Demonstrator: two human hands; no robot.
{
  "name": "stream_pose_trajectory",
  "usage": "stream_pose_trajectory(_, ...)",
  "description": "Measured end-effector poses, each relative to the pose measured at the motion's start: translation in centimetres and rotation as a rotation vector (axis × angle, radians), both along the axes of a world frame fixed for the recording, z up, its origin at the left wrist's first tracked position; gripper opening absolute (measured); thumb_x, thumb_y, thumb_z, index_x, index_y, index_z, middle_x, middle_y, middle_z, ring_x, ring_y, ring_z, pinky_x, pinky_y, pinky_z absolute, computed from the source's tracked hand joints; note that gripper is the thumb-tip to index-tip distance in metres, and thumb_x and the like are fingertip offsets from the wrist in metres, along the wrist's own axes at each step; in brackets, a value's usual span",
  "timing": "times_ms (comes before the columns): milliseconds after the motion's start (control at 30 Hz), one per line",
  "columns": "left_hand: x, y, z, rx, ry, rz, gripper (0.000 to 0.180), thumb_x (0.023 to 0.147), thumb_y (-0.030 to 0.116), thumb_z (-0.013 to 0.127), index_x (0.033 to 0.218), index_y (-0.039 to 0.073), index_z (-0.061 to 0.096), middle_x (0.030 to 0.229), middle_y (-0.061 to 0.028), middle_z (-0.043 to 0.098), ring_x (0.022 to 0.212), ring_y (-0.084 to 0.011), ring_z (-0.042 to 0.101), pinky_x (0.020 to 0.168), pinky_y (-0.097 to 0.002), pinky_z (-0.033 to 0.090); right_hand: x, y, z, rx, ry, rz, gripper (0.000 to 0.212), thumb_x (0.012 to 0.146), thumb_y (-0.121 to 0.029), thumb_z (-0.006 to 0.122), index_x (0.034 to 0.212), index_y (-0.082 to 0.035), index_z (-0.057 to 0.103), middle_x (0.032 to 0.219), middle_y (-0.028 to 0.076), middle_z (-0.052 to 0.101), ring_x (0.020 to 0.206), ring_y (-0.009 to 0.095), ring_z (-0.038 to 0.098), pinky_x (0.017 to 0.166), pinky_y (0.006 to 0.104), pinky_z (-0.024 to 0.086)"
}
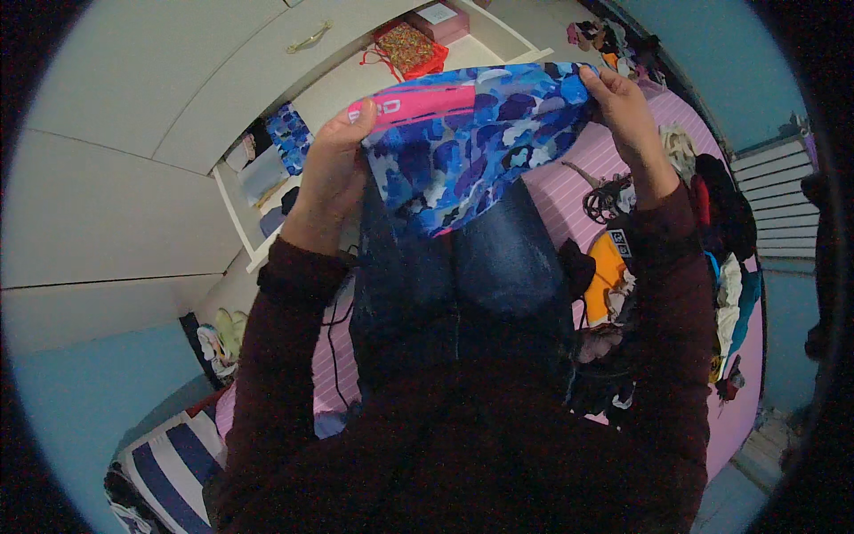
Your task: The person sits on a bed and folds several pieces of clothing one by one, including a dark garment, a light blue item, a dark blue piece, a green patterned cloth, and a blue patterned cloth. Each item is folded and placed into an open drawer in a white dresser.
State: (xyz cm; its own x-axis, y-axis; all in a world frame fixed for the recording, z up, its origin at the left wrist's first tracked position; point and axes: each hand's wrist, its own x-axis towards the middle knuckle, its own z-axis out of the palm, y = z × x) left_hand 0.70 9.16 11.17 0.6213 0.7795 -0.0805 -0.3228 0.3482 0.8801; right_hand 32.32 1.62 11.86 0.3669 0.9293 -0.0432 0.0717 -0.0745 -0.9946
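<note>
A pair of blue camouflage-patterned underpants point(471, 147) with a pink waistband is stretched out above my lap. Its left end is pinched by my left hand point(334, 156), thumb on top of the pink band. My right hand point(627, 111) grips the far right corner between thumb and fingers. The cloth hangs down between the hands, over the knees of my blue jeans point(507, 258). Behind it stands an open white drawer point(236, 209), partly hidden by the cloth and my left arm. A folded blue patterned cloth point(289, 138) lies in the drawer's left part.
In the drawer's far right part are a red pouch point(409, 52) and a pink box point(439, 22). Clothes, among them an orange piece point(605, 271), are strewn over the pink striped bedding point(743, 387) at my right. A striped cushion point(169, 472) sits at lower left.
</note>
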Motion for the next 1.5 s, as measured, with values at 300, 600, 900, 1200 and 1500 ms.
stream_pose_trajectory(300, 0.9, 1.4, 1.7, 0.14, -0.119, 0.064, 0.026, 0.093, 0.02, 0.047, 0.101, -0.003, 0.055, 0.094, -0.0097, 0.063, 0.081, -0.0148, 0.061, 0.075, -0.0259, 0.047, -0.1, 1.2, -0.3, -0.309, -0.148, 0.211, 0.035, 0.084, -0.016, 0.057, 0.115, -0.001, 0.05, 0.087, 0.006, 0.06, 0.069, 0.013, 0.058, 0.066, 0.0245, 0.048)
stream_pose_trajectory(600, 0.3, 2.2, -0.1, 0.532, 0.15, 0.263, 0.019, 0.082, 0.006, 0.057, 0.1, 0.0, 0.055, 0.096, -0.0128, 0.06, 0.082, -0.018, 0.061, 0.074, -0.0271, 0.048, -0.2, 2.4, -2.2, -0.325, 0.168, 0.212, 0.037, 0.086, -0.017, 0.054, 0.119, -0.002, 0.047, 0.1, 0.015, 0.059, 0.081, 0.018, 0.06, 0.069, 0.0299, 0.05)
stream_pose_trajectory(900, 0.5, 3.9, 1.4, 0.549, 0.138, 0.364, 0.037, 0.087, 0.005, 0.054, 0.122, -0.005, 0.048, 0.102, -0.0152, 0.061, 0.089, -0.0154, 0.061, 0.082, -0.0246, 0.048, -0.6, 4.3, -1.3, -0.111, -0.246, 0.181, 0.044, 0.087, -0.017, 0.06, 0.126, -0.003, 0.044, 0.094, 0.008, 0.058, 0.08, 0.012, 0.057, 0.075, 0.024, 0.047)
stream_pose_trajectory(1200, 0.0, 5.6, 0.7, 0.451, 0.324, 0.226, 0.024, 0.085, 0.008, 0.059, 0.107, -0.001, 0.063, 0.1, -0.01, 0.065, 0.089, -0.0143, 0.061, 0.083, -0.0258, 0.047, 3.1, 5.3, 0.6, 0.015, -0.23, 0.137, 0.029, 0.091, -0.022, 0.049, 0.114, -0.004, 0.053, 0.095, 0.002, 0.057, 0.082, 0.011, 0.056, 0.073, 0.0256, 0.047)
stream_pose_trajectory(1500, -3.8, -4.3, -10.9, 0.21, 0.712, -0.323, 0.012, 0.078, 0.011, 0.069, 0.087, 0.003, 0.07, 0.088, -0.005, 0.068, 0.082, -0.0119, 0.06, 0.077, -0.0263, 0.047, 0.5, -10.9, -15.0, -0.373, -0.279, 0.311, 0.016, 0.092, -0.014, 0.047, 0.101, -0.005, 0.057, 0.092, 0.002, 0.059, 0.082, 0.013, 0.053, 0.076, 0.0273, 0.044)
